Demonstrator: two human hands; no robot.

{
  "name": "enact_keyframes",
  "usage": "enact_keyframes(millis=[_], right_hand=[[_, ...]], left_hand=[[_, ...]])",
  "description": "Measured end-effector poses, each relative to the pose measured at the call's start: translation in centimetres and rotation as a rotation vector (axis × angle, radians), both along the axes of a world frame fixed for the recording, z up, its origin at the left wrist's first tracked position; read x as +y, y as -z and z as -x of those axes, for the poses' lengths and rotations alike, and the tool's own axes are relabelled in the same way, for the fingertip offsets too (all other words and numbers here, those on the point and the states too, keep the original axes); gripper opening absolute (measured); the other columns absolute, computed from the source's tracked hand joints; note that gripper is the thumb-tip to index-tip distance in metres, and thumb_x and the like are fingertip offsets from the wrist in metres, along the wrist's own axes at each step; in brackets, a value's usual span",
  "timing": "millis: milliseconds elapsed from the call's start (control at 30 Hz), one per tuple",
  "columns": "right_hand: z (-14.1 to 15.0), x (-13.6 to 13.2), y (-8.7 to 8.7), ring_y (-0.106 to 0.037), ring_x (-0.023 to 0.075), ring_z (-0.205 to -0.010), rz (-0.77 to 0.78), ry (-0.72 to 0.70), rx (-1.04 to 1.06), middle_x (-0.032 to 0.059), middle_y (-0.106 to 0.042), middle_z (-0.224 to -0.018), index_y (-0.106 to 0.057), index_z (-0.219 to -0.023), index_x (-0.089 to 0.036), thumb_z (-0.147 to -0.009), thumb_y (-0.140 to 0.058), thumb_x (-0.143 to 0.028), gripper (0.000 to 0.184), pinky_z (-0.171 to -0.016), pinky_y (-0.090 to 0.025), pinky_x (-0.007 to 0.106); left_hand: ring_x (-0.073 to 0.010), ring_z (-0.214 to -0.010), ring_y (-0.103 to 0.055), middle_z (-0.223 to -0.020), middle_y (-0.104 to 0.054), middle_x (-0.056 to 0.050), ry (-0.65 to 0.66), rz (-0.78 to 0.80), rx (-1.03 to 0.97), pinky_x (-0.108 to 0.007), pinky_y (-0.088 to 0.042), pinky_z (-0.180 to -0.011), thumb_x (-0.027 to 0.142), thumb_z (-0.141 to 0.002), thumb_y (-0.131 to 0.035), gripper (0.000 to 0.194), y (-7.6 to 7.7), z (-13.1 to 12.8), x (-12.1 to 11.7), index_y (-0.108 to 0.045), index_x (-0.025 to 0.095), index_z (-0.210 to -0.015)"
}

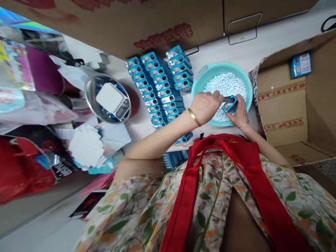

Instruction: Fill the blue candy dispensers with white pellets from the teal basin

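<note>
Over tub (198,87), R hand (240,113) grips blue box (230,105); L hand (207,106) pinches dark handle (226,99) (scoop, prob.) at its mouth; needs steady aim.

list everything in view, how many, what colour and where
small blue printed box: one, between the hands
white pellets: many, in the basin
round plastic basin: one, turquoise, on the table
blue boxes with dark round openings: over twenty, in columns left of the basin
table: one, white, beneath them
open cardboard carton: one, brown, right
blue packet: one, inside the carton
red-printed cardboard: brown, far edge
bent wire frame: one, metallic, far side
round metal bowl: one, silver, left
digital scale: one, white, on the bowl
red plastic bag: one, far left
red straps, floral clothing: worn
left hand: one, gold bangle, at the held box
right hand: one, thin bracelet, gripping that box, over the pellets
</note>
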State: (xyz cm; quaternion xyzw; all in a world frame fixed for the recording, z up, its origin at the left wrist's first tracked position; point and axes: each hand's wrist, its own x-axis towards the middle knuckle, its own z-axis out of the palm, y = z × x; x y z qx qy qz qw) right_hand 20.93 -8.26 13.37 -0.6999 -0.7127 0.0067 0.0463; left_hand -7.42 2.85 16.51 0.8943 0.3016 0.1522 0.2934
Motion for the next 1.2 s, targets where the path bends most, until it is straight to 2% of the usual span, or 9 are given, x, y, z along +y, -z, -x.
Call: enact_keyframes(millis=[133, 200, 267, 333, 433, 600, 833, 1000, 1200], right_hand=[[-0.9, -0.5, -1.4, -0.045, 0.0411, -0.163, -0.038, 0.011, 0.014, 0.0209, -0.05, -0.165, -0.027, -0.164, -0.024, -0.09, -0.074, -0.062, 0.095, -0.136, -0.039, 0.072], [-1.1, -0.8, -2.1, -0.05, 0.0402, -0.16, -0.048, 0.016, 0.031, 0.021, -0.05, -0.164, -0.028, -0.164, -0.024, -0.088, -0.076, -0.067, 0.1, -0.134, -0.042, 0.07], [-1.3, -1.1, -2.6, -0.054, 0.0397, -0.156, -0.055, 0.035, 0.053, 0.0216, -0.05, -0.163, -0.028, -0.164, -0.024, -0.085, -0.078, -0.072, 0.105, -0.132, -0.046, 0.069], [-1.5, -1.3, -2.9, -0.055, 0.0403, -0.154, -0.063, 0.066, 0.076, 0.0221, -0.049, -0.163, -0.028, -0.163, -0.024, -0.082, -0.08, -0.076, 0.11, -0.131, -0.046, 0.07], [-2.0, -1.4, -3.0, -0.053, 0.0411, -0.154, -0.088, 0.1, 0.118, 0.0213, -0.047, -0.162, -0.026, -0.164, -0.025, -0.079, -0.082, -0.078, 0.115, -0.13, -0.045, 0.072], [-2.8, -1.1, -3.0, -0.052, 0.0407, -0.156, -0.122, 0.092, 0.18, 0.0187, -0.045, -0.162, -0.025, -0.167, -0.026, -0.077, -0.083, -0.081, 0.12, -0.128, -0.046, 0.073], [-2.2, -2.5, -4.1, -0.058, 0.0388, -0.149, -0.09, 0.078, 0.171, 0.0186, -0.05, -0.157, -0.029, -0.161, -0.025, -0.073, -0.086, -0.079, 0.118, -0.127, -0.051, 0.068], [-0.7, -2.5, -3.7, -0.057, 0.0391, -0.149, -0.046, 0.1, 0.119, 0.0218, -0.052, -0.157, -0.031, -0.159, -0.022, -0.079, -0.083, -0.07, 0.107, -0.129, -0.048, 0.068], [0.4, 0.1, -1.7, -0.051, 0.0391, -0.156, -0.011, 0.102, 0.053, 0.0211, -0.052, -0.161, -0.034, -0.159, -0.022, -0.085, -0.074, -0.05, 0.089, -0.133, -0.042, 0.07]], left_hand=[[-0.0314, -0.124, -0.068, -0.132, -0.072, -0.018, -0.201, 0.062, -0.068, -0.046, -0.055, -0.103, 0.012, -0.109, -0.039, 0.04, 8.1, -4.4, 2.9, -0.063, 0.017, -0.141], [-0.0342, -0.132, -0.065, -0.144, -0.067, -0.022, -0.205, 0.149, 0.01, -0.047, -0.053, -0.106, 0.012, -0.111, -0.031, 0.045, 11.6, -7.7, 3.8, -0.06, 0.014, -0.146], [-0.0364, -0.139, -0.06, -0.154, -0.061, -0.023, -0.131, 0.2, 0.052, -0.048, -0.053, -0.107, 0.012, -0.112, -0.026, 0.05, 13.8, -10.7, 3.7, -0.058, 0.012, -0.151], [-0.0359, -0.144, -0.056, -0.159, -0.058, -0.022, -0.024, 0.212, 0.014, -0.047, -0.053, -0.109, 0.013, -0.112, -0.027, 0.05, 14.8, -12.8, 2.6, -0.057, 0.013, -0.153], [-0.0336, -0.143, -0.057, -0.157, -0.059, -0.022, 0.099, 0.23, -0.075, -0.045, -0.052, -0.11, 0.012, -0.11, -0.03, 0.049, 15.3, -14.1, 0.3, -0.059, 0.013, -0.15], [-0.0297, -0.134, -0.064, -0.149, -0.064, -0.02, 0.179, 0.386, -0.232, -0.041, -0.052, -0.112, 0.01, -0.102, -0.041, 0.046, 16.4, -14.6, -2.6, -0.06, 0.012, -0.145], [-0.0272, -0.118, -0.067, -0.135, -0.071, -0.019, 0.251, 0.528, -0.584, -0.043, -0.054, -0.11, 0.024, -0.098, -0.052, 0.041, 17.1, -14.4, -2.7, -0.058, 0.012, -0.138], [-0.0267, -0.117, -0.067, -0.136, -0.069, -0.021, 0.19, 0.454, -0.621, -0.042, -0.054, -0.109, 0.032, -0.103, -0.05, 0.043, 14.9, -8.4, 0.1, -0.058, 0.011, -0.14], [-0.0275, -0.126, -0.067, -0.138, -0.07, -0.017, 0.199, 0.266, -0.438, -0.041, -0.053, -0.111, 0.027, -0.104, -0.05, 0.039, 9.2, -1.1, 2.6, -0.061, 0.015, -0.14]])
